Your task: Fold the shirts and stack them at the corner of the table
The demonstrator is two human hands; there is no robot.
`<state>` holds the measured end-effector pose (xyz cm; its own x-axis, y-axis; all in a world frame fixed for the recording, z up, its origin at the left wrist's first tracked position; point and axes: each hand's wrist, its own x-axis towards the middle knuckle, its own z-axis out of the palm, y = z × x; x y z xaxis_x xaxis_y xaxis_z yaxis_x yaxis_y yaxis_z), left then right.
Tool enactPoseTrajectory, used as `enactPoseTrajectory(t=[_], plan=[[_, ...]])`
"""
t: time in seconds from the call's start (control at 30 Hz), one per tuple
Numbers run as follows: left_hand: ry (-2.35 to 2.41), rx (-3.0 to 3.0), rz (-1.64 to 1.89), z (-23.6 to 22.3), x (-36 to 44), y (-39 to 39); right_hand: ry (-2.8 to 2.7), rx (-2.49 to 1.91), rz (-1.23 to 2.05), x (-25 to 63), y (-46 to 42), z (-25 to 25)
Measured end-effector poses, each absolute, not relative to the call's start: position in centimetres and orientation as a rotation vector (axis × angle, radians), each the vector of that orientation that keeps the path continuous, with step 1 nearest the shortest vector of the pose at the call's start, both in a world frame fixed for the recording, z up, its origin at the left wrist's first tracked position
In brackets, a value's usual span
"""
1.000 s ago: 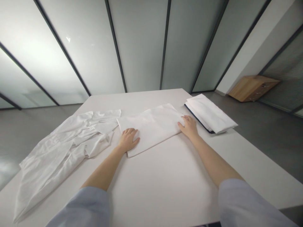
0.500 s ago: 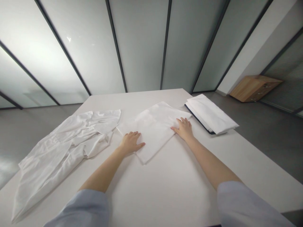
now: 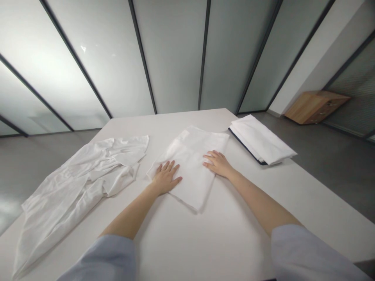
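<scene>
A folded white cloth (image 3: 191, 164) lies at an angle in the middle of the white table, one corner pointing toward me. My left hand (image 3: 165, 178) rests on its left edge, palm down with the fingers spread. On the right edge lies my right hand (image 3: 217, 164), its fingers stretched flat over the fabric. Neither hand grips the cloth. To the left spreads a crumpled white garment or sheet (image 3: 84, 183), apart from my left hand. What kind of garment it is, I cannot tell.
A neat stack of folded white fabric (image 3: 260, 138) with a dark layer beneath sits at the table's right edge. The white table (image 3: 211, 242) reaches toward frosted glass panels (image 3: 175, 54). A wooden cabinet (image 3: 315, 107) stands on the floor at the far right.
The folded cloth has turned on the table, its near corner shifting right and toward me. My right hand has moved left and slightly nearer; my left hand has slid a little right.
</scene>
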<state>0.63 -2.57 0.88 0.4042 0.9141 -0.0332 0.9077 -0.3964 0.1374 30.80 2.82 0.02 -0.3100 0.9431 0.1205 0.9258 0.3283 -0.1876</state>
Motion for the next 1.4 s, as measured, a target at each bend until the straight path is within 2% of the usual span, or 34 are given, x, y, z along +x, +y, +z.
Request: enactPoseTrajectory(t=[0.17,0.3,0.37,0.43,0.5,0.57,0.67,0.83,0.97,1.13,1.27,1.4], plan=[[1.644,2.530,0.026,2.3,2.0,-4.2,-2.098,-2.011,0.064,31.3,3.3,0.0],[1.453,2.460,-0.028,4.1,2.0,-4.8,-1.964,-2.093,0.074,32.1,3.5,0.2],[1.442,2.406,0.076,5.0,1.3,-4.0,-1.947,-2.112,0.101,32.4,3.5,0.2],[1.665,2.341,0.253,5.3,0.2,-2.5,-1.934,-2.123,0.128,32.4,3.5,0.3],[1.981,2.230,0.329,5.0,-0.9,-0.8,-1.915,-2.134,0.147,32.3,3.7,0.4],[2.128,2.121,0.205,4.2,-1.6,0.8,-1.913,-2.131,0.157,32.0,4.0,0.6],[2.134,2.060,0.085,2.7,-1.5,2.7,-1.909,-2.118,0.186,31.1,4.8,0.7],[2.105,2.063,0.306,1.7,-0.3,4.3,-1.829,-2.029,0.262,29.6,6.0,0.8],[1.992,2.023,0.485,1.8,-0.3,4.4,-1.790,-1.867,0.443,29.2,5.8,1.0],[1.809,1.638,0.771,2.0,-0.7,4.5,-1.614,-1.849,0.589,29.2,5.5,1.7],[1.635,1.213,0.868,2.5,-0.6,4.4,-1.356,-1.793,0.970,29.1,5.4,2.3],[1.362,1.114,0.964,2.7,-0.5,4.2,-1.293,-1.600,1.249,29.4,5.1,2.7]])
